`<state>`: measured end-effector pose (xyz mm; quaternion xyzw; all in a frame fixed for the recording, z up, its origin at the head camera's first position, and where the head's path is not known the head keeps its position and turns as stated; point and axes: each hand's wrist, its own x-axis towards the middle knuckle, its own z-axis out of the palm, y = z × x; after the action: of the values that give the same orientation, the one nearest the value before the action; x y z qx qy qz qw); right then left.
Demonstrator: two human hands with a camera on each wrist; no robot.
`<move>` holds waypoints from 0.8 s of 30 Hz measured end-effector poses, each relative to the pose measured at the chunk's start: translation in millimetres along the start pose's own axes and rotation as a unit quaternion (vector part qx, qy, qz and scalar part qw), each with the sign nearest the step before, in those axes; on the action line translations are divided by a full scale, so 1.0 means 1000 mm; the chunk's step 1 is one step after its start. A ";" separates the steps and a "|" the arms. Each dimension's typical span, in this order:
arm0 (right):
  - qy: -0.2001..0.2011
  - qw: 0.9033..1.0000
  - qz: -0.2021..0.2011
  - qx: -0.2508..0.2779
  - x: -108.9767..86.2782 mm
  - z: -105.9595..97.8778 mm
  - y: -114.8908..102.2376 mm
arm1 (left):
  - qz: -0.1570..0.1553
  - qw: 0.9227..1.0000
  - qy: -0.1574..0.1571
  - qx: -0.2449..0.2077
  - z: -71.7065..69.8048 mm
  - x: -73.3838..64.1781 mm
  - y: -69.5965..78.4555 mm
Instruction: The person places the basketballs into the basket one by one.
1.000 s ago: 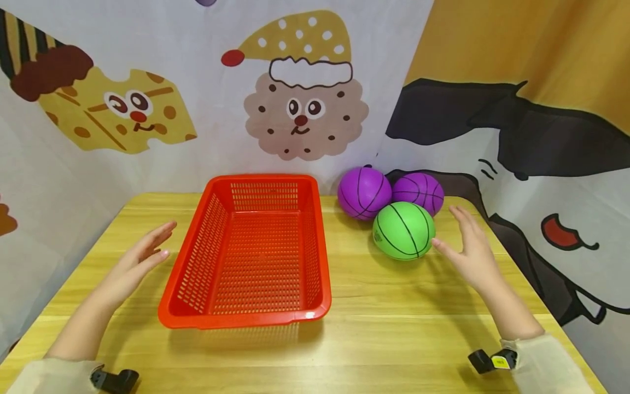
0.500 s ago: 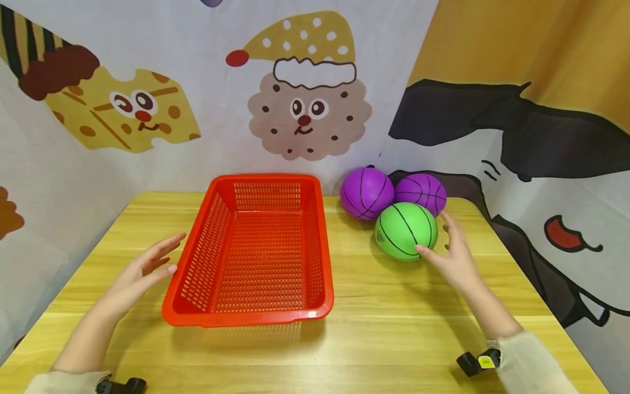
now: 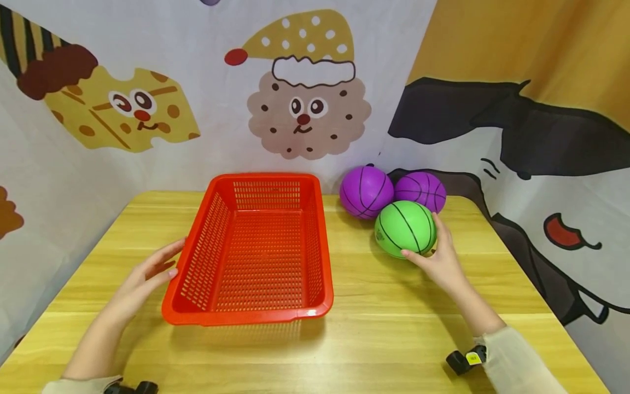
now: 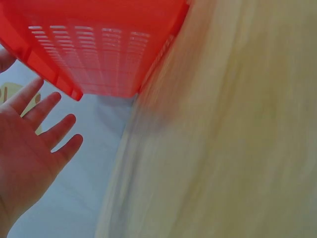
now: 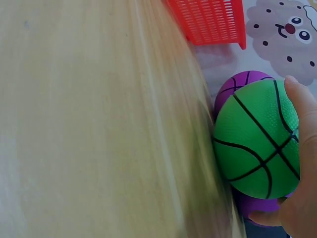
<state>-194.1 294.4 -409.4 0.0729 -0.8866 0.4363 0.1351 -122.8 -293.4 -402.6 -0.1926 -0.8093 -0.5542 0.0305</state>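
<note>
A green ball [image 3: 406, 229] with black basketball lines sits on the right part of the table. My right hand [image 3: 442, 262] grips it from the near right side, thumb across its front and fingers along its right side. Behind it are two purple balls, one at back left [image 3: 366, 192] and one at back right [image 3: 421, 189]. A red plastic basket [image 3: 248, 318] with slotted walls stands left of the balls, with nothing inside. At its left rim is my left hand [image 3: 143, 287], fingers extended and spread in the left wrist view, fingertips right by the rim.
The wooden table [image 3: 374, 339] reaches back to a white cloth [image 3: 206, 33] printed with cartoon figures. More printed cloth closes in on both sides. Each wrist carries a small black camera, the right one [image 3: 465, 359] low over the table.
My right hand has moved left and in onto the green ball, its thumb sliding across the ball's front. My left hand has come right, up to the basket's rim.
</note>
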 end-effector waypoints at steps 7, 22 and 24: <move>0.037 0.999 0.021 0.025 0.003 0.014 0.003 | -0.005 1.000 0.013 -0.024 0.005 -0.002 -0.001; 0.111 0.992 0.040 0.054 0.007 0.029 0.004 | -0.012 0.999 0.022 -0.031 0.007 -0.002 -0.002; 0.114 0.991 0.040 0.057 0.007 0.029 0.005 | -0.012 0.999 0.021 -0.035 0.008 -0.002 -0.002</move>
<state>-207.1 274.3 -427.4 -0.0053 -0.8412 0.4969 0.2133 -120.9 -287.7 -408.1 -0.1722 -0.7907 -0.5865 0.0338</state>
